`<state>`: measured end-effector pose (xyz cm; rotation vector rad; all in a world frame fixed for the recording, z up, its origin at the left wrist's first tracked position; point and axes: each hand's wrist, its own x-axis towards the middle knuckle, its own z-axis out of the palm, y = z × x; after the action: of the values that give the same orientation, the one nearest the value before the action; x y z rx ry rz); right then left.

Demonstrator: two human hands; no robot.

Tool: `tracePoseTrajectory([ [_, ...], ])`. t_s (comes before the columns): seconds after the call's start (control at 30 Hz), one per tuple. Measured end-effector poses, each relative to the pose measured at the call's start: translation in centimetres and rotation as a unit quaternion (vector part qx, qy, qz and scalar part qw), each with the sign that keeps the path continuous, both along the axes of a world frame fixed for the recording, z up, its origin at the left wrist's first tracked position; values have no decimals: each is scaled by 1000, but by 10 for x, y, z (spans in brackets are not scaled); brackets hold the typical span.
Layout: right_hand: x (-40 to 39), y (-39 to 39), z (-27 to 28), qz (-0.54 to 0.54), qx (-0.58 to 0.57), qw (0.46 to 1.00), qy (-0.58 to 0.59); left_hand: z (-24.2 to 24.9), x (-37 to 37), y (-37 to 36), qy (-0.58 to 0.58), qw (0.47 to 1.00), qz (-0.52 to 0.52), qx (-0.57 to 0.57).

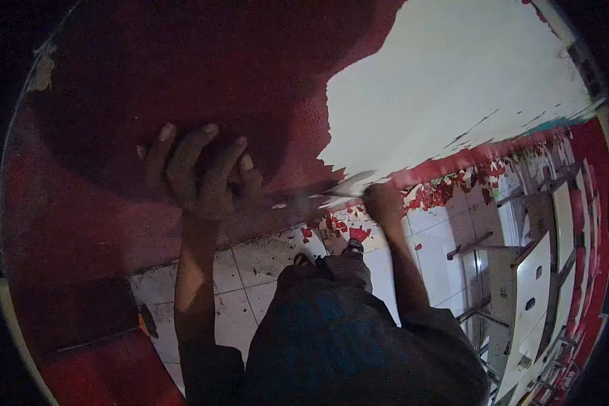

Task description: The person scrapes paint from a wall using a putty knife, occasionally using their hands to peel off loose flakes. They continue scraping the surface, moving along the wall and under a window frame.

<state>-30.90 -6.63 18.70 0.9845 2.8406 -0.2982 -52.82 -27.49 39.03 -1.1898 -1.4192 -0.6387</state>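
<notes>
Before me is a wall of dark red paint (264, 61), with a large bare white patch (446, 74) at the right whose edge is ragged. My right hand (384, 204) is closed around a scraper (354, 184), its thin blade pointing left along the lower edge of the patch. Motion blurs the blade, and my fist hides the handle. My left hand (199, 172) rests against the red paint to the left of the patch. Its fingers are bent and apart, and nothing shows in it.
Red and white paint flakes (446, 193) litter the pale tiled floor (237, 271) along the foot of the wall. My feet (352, 249) stand near them. At the right are stacked white-topped tables (531, 298) with metal legs. A red surface (115, 369) lies at the lower left.
</notes>
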Motion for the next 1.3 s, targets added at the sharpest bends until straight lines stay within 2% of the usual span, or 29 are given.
tracePoseTrajectory([
  [0.03,-26,-25,-33,-17,27,999,-26,0,0,-1,2,1000,-3,-1],
  [0.1,-35,-46,-46,69,2,995,72,1,-4,1,13,1000,-15,6],
  [0.13,-23,-35,-45,60,-11,997,46,0,-6,3,21,999,-22,12],
  [0.17,-9,-30,-4,53,-29,998,16,-3,-6,2,25,999,-27,13],
  [0.2,7,-12,3,57,-63,993,84,-3,-5,2,23,999,-20,10],
  [0.23,6,-10,32,41,-44,998,-11,-1,-3,3,22,1000,-15,8],
  [0.27,-4,-11,15,42,-31,998,22,0,-3,5,22,1000,-14,8],
  [0.33,-33,-21,-68,48,-9,996,68,-1,-4,3,34,999,-18,6],
  [0.37,-43,-29,-80,62,-2,998,-9,0,-6,2,42,999,-17,7],
  [0.43,-24,-28,-37,60,8,998,-19,-1,-4,3,32,999,-25,13],
  [0.47,-6,-21,-14,8,-33,999,33,-3,-3,1,23,999,-27,11],
  [0.5,14,-12,-6,9,-36,994,105,-3,-5,0,30,999,-24,15],
  [0.57,-12,-15,-37,14,11,999,-27,-3,-7,4,42,998,-34,26],
  [0.6,-25,-21,-92,29,20,999,28,-5,-6,2,44,998,-40,25],
  [0.63,-40,-30,-125,49,-10,993,-109,-6,-8,1,50,997,-45,27],
  [0.7,-16,-50,-116,17,22,995,95,-2,-13,5,58,997,-46,32],
  [0.8,-6,-42,-98,-16,-55,998,31,-3,-7,1,45,998,-38,22],
  [0.9,-5,-44,-175,67,61,992,85,-5,-6,0,42,999,-24,24],
  [0.97,-12,-45,-198,-4,-79,996,-32,-5,-7,-6,35,999,-10,1],
  [1.0,3,-53,-192,28,-82,992,92,-9,-7,-11,26,999,13,-14],
  [1.1,52,-50,-166,2,-228,973,15,-21,-2,-9,-18,996,82,-26],
  [1.17,105,-35,-160,-38,-254,966,-30,-33,15,-3,-74,990,118,-7],
  [1.23,174,-10,-251,-42,-312,949,-7,-50,40,8,-129,981,146,3],
  [1.3,245,0,-227,-204,-328,919,84,-66,75,39,-223,963,144,41],
])
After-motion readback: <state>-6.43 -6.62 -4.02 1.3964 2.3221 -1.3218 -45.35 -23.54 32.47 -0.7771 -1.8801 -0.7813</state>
